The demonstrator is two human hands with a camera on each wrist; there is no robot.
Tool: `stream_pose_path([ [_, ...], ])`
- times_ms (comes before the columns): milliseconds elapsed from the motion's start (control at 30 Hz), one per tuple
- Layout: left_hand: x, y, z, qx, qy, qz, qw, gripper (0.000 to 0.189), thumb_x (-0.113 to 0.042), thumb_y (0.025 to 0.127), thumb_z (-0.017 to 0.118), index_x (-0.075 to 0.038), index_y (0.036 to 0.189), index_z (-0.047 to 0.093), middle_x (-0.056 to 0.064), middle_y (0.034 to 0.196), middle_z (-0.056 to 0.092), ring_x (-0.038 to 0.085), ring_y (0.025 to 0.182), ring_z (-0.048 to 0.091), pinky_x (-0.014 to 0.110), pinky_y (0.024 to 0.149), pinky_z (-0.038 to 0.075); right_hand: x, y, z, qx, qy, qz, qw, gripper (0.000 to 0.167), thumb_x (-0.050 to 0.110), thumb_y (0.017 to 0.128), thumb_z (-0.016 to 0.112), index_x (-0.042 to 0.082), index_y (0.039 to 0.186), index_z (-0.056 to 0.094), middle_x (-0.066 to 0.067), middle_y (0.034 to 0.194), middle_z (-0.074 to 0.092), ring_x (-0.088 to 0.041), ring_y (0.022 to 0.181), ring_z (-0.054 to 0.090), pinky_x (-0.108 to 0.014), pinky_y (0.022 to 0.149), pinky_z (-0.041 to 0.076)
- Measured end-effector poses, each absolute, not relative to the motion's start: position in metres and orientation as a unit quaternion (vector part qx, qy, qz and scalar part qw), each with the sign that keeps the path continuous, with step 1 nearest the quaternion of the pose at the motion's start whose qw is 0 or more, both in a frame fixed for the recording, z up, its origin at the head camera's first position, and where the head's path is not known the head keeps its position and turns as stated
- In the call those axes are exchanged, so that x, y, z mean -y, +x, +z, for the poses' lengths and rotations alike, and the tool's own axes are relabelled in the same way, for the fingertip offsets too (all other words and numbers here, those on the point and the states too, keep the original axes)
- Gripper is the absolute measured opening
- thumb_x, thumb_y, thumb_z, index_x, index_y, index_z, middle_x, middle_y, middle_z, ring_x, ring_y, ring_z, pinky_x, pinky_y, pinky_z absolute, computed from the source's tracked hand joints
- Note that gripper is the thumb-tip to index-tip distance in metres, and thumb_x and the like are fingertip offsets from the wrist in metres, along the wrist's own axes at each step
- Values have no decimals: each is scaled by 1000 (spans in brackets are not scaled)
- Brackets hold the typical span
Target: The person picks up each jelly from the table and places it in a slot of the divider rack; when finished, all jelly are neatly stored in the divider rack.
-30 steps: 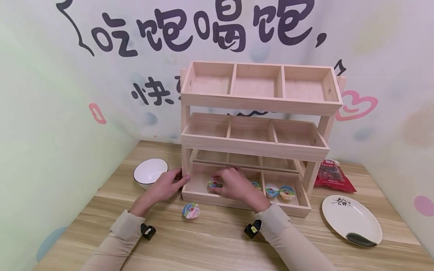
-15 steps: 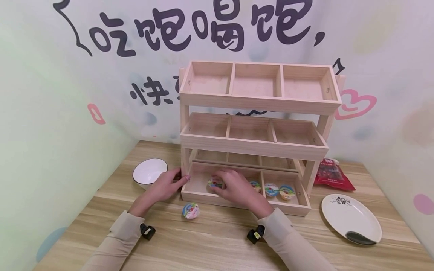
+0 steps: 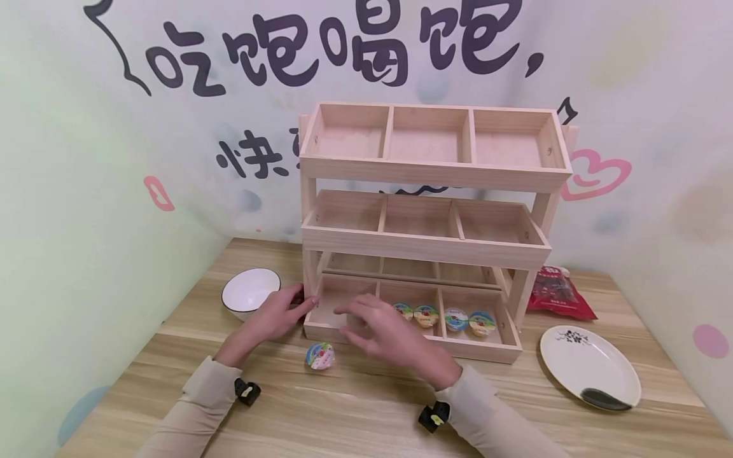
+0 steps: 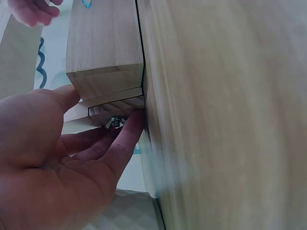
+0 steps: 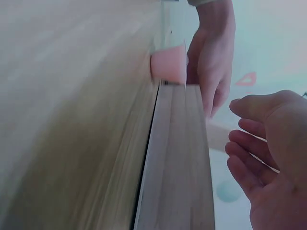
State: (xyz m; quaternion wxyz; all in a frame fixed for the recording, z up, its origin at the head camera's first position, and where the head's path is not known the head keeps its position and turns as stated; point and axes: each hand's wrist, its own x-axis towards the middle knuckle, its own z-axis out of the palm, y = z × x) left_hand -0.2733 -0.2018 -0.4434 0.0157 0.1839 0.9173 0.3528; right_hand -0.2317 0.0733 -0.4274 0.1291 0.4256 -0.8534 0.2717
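In the head view, my left hand point(image 3: 279, 313) grips the lower left corner of the wooden shelf rack point(image 3: 426, 249). The left wrist view shows the thumb on one side of a wooden post point(image 4: 117, 108) and the fingers on the other. My right hand point(image 3: 386, 334) hovers over the front rim of the bottom tray, fingers and thumb apart, holding nothing. Jelly cups point(image 3: 425, 316) sit in the middle compartment, and more jelly cups point(image 3: 481, 323) in the right one. A pink jelly cup point(image 3: 320, 356) stands on the table before the tray. My right hand hides part of the left compartment.
A white bowl point(image 3: 251, 290) stands left of the rack. To the right are a red snack bag point(image 3: 560, 294) and a white oval plate point(image 3: 590, 366). The rack's upper tray point(image 3: 435, 166) and middle tray point(image 3: 424, 243) overhang the bottom one.
My right hand has let go of a jelly cup in the bottom tray and drawn back towards the front, its fingers spreading. The left hand has stayed at the rack's corner.
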Motion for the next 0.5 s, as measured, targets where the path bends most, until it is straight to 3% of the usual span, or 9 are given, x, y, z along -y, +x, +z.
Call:
stream_pose_path([
  [267, 202, -274, -444, -917, 190, 350, 12, 48, -31, 114, 58, 5, 146, 59, 26, 139, 71, 40, 129, 70, 56, 107, 59, -61, -218, -429, 837, 468, 261, 109, 36, 22, 100, 81, 9, 133, 73, -1, 131, 75, -15, 126, 69, -31, 109, 57],
  [500, 202, -272, -443, -916, 197, 349, 2, 49, -30, 114, 57, 6, 146, 58, 27, 138, 71, 40, 128, 71, 56, 106, 59, -52, -214, -434, 830, 490, 263, 40, 38, 22, 103, 77, 7, 138, 71, -5, 139, 74, -13, 132, 68, -26, 114, 53],
])
